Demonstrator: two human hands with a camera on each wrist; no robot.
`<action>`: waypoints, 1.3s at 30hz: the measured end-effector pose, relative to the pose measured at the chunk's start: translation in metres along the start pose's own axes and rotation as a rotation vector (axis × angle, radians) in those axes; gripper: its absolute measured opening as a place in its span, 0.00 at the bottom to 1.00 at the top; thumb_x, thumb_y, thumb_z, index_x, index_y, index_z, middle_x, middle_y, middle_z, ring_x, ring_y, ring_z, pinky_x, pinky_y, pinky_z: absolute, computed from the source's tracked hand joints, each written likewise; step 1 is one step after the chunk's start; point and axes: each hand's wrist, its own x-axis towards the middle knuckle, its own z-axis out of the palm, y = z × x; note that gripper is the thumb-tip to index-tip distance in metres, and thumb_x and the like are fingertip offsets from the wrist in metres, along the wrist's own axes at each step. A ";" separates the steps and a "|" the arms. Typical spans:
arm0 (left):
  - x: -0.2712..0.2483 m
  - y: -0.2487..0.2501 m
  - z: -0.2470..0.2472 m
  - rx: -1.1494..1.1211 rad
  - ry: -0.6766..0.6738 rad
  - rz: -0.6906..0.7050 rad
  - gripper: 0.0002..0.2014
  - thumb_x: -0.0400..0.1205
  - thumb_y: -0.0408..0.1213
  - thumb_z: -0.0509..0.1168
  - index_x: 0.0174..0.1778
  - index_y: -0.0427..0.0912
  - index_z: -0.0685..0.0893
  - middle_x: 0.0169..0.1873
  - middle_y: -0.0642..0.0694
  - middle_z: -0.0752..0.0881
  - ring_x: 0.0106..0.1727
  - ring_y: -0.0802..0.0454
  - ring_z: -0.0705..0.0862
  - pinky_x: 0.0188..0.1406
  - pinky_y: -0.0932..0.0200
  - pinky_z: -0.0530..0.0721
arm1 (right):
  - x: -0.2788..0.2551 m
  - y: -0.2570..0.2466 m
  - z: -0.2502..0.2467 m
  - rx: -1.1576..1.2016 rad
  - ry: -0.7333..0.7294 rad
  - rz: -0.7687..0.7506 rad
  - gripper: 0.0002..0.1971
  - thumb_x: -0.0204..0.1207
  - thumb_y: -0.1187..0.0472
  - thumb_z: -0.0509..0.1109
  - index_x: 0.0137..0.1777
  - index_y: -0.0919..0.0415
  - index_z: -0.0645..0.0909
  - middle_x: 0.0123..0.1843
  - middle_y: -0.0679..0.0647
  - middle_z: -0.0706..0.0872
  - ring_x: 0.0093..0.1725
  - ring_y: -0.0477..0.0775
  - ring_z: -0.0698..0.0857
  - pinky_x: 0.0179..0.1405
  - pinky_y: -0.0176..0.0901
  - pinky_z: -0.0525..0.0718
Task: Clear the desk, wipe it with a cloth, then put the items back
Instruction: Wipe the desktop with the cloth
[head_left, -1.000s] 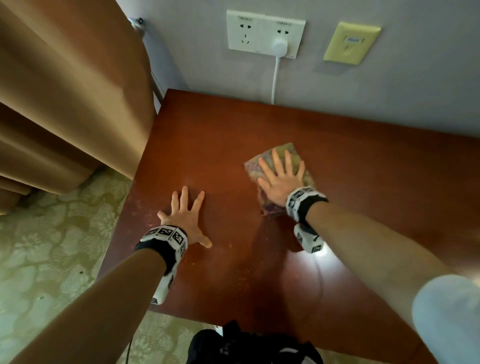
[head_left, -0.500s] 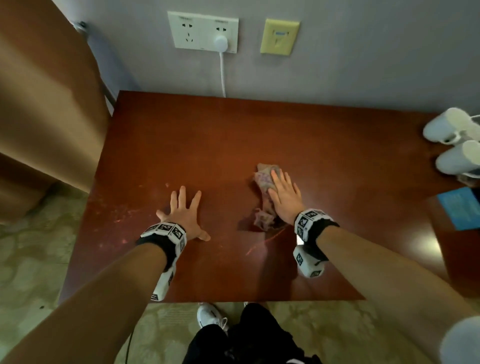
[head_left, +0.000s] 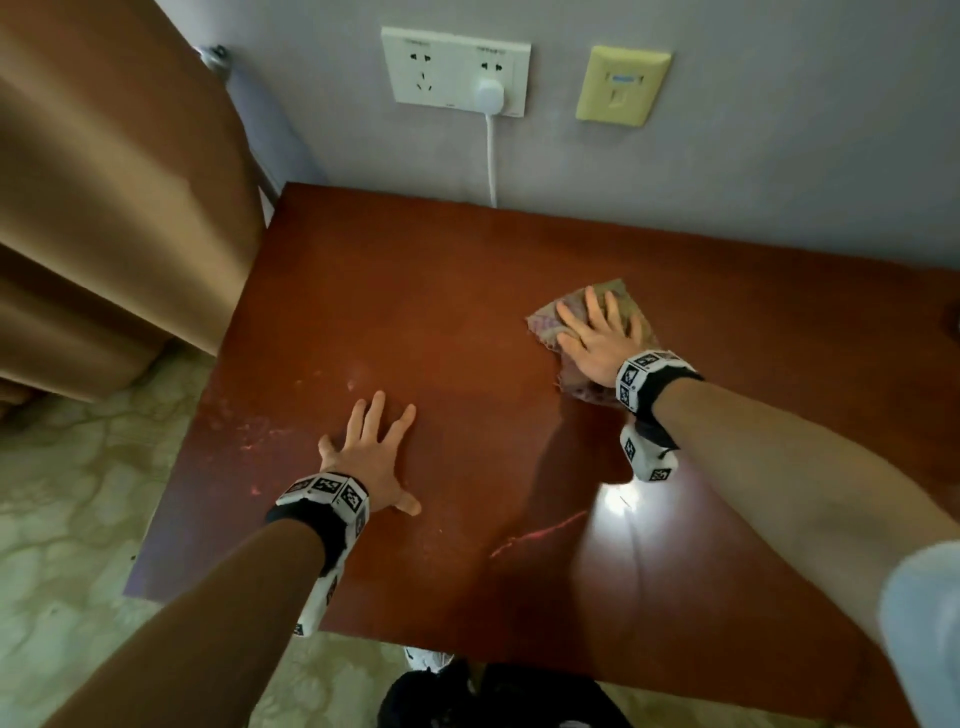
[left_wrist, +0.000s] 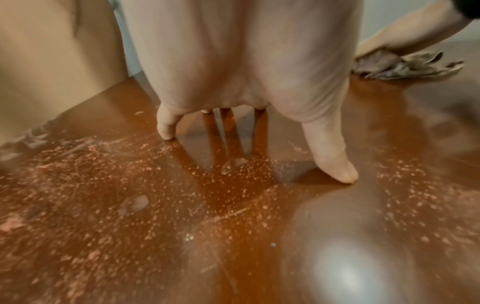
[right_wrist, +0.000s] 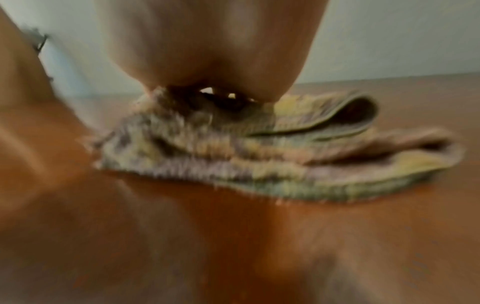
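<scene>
- Cloth (head_left: 618, 299): a soft, limp rag in faded yellow and pink weave, folded over itself in loose layers, lying flat on the desk (head_left: 415, 312) under the right hand (head_left: 597, 338).
- Right hand presses down on it with fingers straight and spread, palm flat; nothing is pinched or curled round. The right wrist view, though blurred, shows the folds bulging out past the heel of the hand (right_wrist: 207, 51).
- Left hand (head_left: 371, 457) lies flat on the bare wood, near the person's edge and well apart from the cloth, fingers splayed and holding nothing; it looks like a brace.
- Handling, as I judge it: light and floppy, with frayed edges, so it will bunch or unfold if pushed from one corner. A flat palm over its middle looks the surest hold, since friction carries it along the glossy surface.
- Pale specks (left_wrist: 155, 185) are scattered on the wood around and to the outer side of the left hand, so that patch probably needs wiping yet.
- Desk itself looks hard and slick, with a glare spot just below the right wrist.
</scene>
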 end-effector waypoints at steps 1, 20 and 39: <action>0.001 0.000 0.000 0.003 -0.001 -0.002 0.66 0.63 0.65 0.77 0.82 0.64 0.31 0.80 0.49 0.23 0.83 0.44 0.30 0.76 0.25 0.56 | 0.006 -0.001 0.008 -0.050 0.012 0.003 0.30 0.84 0.34 0.40 0.85 0.35 0.40 0.87 0.51 0.31 0.85 0.59 0.31 0.79 0.70 0.34; -0.002 0.055 0.001 0.079 0.113 0.174 0.62 0.65 0.64 0.76 0.82 0.67 0.34 0.80 0.48 0.23 0.83 0.41 0.30 0.74 0.21 0.54 | -0.117 0.055 0.083 -0.134 0.046 0.030 0.27 0.83 0.36 0.32 0.82 0.30 0.34 0.86 0.44 0.30 0.85 0.58 0.31 0.76 0.78 0.36; -0.021 0.045 0.025 0.004 0.131 0.035 0.60 0.66 0.67 0.74 0.83 0.65 0.37 0.81 0.45 0.26 0.83 0.39 0.31 0.74 0.21 0.54 | -0.157 0.008 0.106 -0.012 0.079 0.176 0.29 0.85 0.37 0.36 0.84 0.36 0.35 0.87 0.51 0.30 0.84 0.64 0.32 0.75 0.80 0.35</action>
